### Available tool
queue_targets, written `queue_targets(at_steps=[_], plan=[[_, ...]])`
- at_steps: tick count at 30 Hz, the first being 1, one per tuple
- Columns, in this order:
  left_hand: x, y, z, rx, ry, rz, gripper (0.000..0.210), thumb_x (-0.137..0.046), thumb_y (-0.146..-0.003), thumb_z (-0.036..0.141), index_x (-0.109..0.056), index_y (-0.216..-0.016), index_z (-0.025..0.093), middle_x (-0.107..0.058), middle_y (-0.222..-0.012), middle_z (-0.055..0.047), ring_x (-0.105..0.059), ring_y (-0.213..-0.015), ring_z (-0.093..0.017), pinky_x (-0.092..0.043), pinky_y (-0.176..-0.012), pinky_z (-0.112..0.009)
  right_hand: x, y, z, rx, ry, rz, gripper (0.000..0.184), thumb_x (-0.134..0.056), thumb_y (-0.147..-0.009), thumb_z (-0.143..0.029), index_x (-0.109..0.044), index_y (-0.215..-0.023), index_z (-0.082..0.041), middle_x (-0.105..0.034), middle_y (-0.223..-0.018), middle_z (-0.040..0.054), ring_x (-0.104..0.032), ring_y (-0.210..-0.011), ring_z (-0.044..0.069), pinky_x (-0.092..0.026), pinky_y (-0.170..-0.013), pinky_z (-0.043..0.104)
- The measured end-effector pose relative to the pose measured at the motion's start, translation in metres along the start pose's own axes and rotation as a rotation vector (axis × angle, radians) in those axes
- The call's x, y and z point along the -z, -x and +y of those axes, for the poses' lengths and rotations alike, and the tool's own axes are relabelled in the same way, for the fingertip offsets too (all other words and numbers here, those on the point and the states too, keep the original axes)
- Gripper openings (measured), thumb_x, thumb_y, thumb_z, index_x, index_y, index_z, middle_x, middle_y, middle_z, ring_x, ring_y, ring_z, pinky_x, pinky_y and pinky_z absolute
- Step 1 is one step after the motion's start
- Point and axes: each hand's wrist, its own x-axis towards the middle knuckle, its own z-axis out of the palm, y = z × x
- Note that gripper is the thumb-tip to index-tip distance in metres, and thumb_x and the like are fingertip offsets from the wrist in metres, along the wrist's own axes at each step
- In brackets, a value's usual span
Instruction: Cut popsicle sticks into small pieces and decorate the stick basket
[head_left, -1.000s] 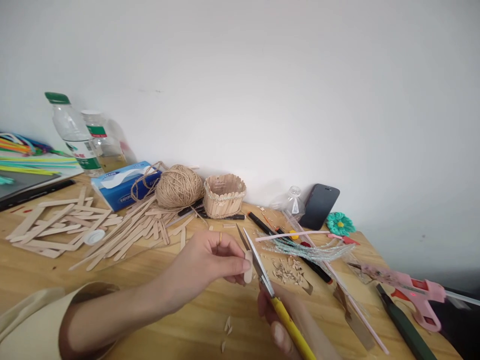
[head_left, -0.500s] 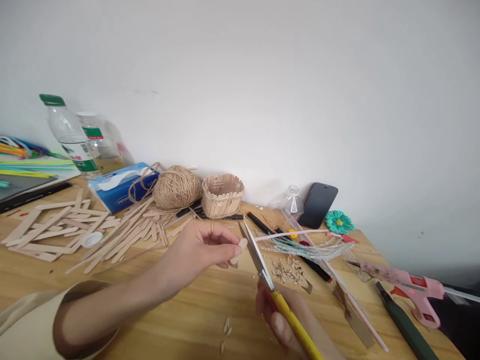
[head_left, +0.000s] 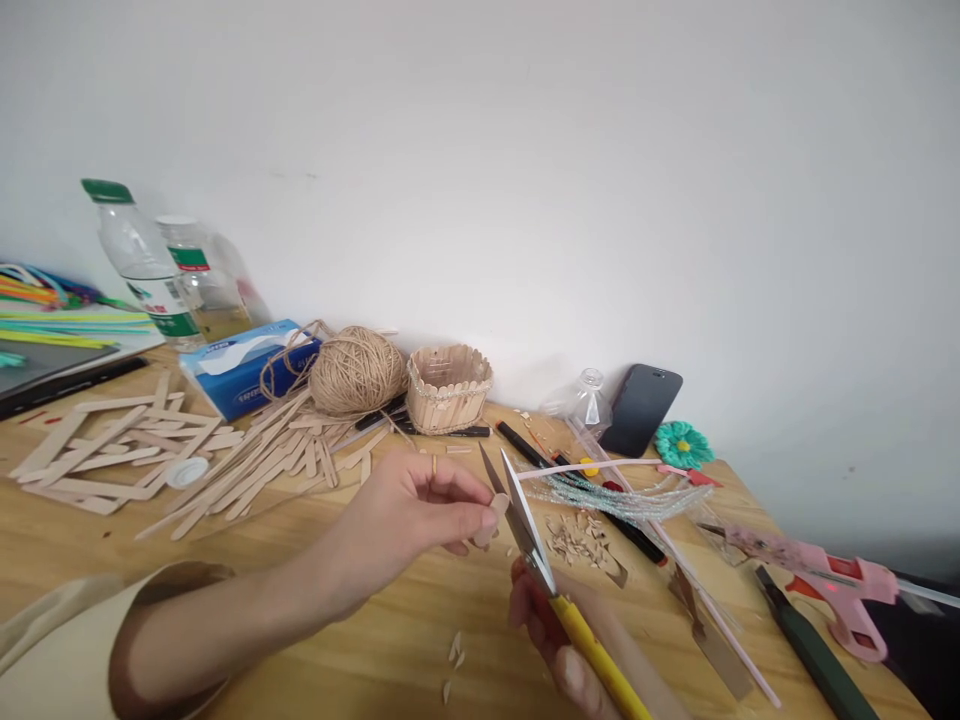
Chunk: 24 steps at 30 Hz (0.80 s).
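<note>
My left hand [head_left: 439, 510] pinches a short piece of wooden craft stick [head_left: 491, 519] with a rounded end between thumb and fingers. Closed around the yellow handles of a pair of scissors [head_left: 589, 640] is my right hand [head_left: 559, 640]. The scissor blades point up and away, slightly parted, with the left blade right beside the stick piece; whether they touch I cannot tell. Below the hands lie a few cut wood slivers [head_left: 456, 650]. A pile of wood chips [head_left: 581, 540] sits just right of the blades.
Loose craft sticks [head_left: 255, 460], a twine ball [head_left: 357, 370], a tissue pack [head_left: 251, 365] and a small wooden basket [head_left: 448, 390] lie behind and left. Rightward are markers [head_left: 525, 445], bead strings [head_left: 630, 497], a phone [head_left: 643, 408], a pink glue gun [head_left: 840, 590] and a dark green tool [head_left: 814, 645].
My left hand has moved slightly right, bringing the stick piece closer to the scissors. The scissor blades are spread a little wider. The view has shifted slightly.
</note>
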Motion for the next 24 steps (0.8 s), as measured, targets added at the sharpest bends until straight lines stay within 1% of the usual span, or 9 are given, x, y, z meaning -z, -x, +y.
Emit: queue_targets(at_steps=[3,7,10,15,18,24], plan=[[-0.001,0.0,-0.001,0.01,0.022,0.006,0.008,-0.071,-0.059,0.017,-0.065,-0.061,0.013,-0.063,-0.052,0.003,-0.056,-0.053,-0.008,-0.047,-0.055,-0.02,-0.001,0.003,-0.01,-0.024,0.03,-0.028,0.06,-0.049,-0.069,-0.075,-0.055,-0.088,-0.018,-0.046,-0.071,0.0021,-0.042,-0.063,0.015,-0.037,-0.056,0.027],[-0.002,-0.001,-0.003,0.013,0.022,0.001,0.009,-0.071,-0.058,0.017,-0.064,-0.062,0.012,-0.063,-0.052,0.002,-0.056,-0.052,-0.009,-0.047,-0.055,-0.02,-0.004,0.008,-0.032,-0.023,0.013,0.004,0.063,-0.041,-0.073,-0.075,-0.053,-0.098,-0.018,-0.047,-0.078,0.0039,-0.044,-0.068,0.017,-0.04,-0.063,0.029],[-0.002,-0.001,-0.005,0.005,0.026,0.003,0.01,-0.071,-0.058,0.018,-0.063,-0.061,0.012,-0.063,-0.052,0.002,-0.056,-0.052,-0.009,-0.047,-0.055,-0.021,-0.006,0.009,-0.043,-0.029,0.007,0.012,0.063,-0.038,-0.073,-0.076,-0.052,-0.097,-0.019,-0.046,-0.076,0.0029,-0.044,-0.068,0.017,-0.04,-0.065,0.03],[-0.002,-0.001,-0.005,-0.013,0.017,0.0,0.01,-0.07,-0.059,0.017,-0.061,-0.06,0.013,-0.062,-0.051,0.002,-0.055,-0.051,-0.009,-0.046,-0.055,-0.021,-0.006,0.009,-0.047,-0.023,0.037,0.036,0.062,-0.04,-0.073,-0.075,-0.053,-0.095,-0.019,-0.047,-0.078,0.0044,-0.045,-0.071,0.018,-0.041,-0.066,0.03],[-0.002,0.0,-0.005,-0.024,0.006,0.001,0.009,-0.069,-0.059,0.017,-0.06,-0.059,0.013,-0.062,-0.051,0.002,-0.055,-0.051,-0.009,-0.046,-0.055,-0.021,-0.004,0.009,-0.047,-0.028,0.041,0.027,0.06,-0.039,-0.074,-0.074,-0.054,-0.093,-0.019,-0.048,-0.078,0.0043,-0.046,-0.07,0.018,-0.041,-0.066,0.03],[-0.001,0.0,-0.005,-0.034,-0.005,-0.008,0.007,-0.067,-0.06,0.016,-0.06,-0.059,0.014,-0.061,-0.051,0.003,-0.054,-0.051,-0.009,-0.045,-0.056,-0.021,-0.003,0.01,-0.053,-0.047,0.095,0.052,0.064,-0.043,-0.072,-0.074,-0.056,-0.099,-0.018,-0.052,-0.082,0.0057,-0.048,-0.071,0.019,-0.042,-0.067,0.032]])
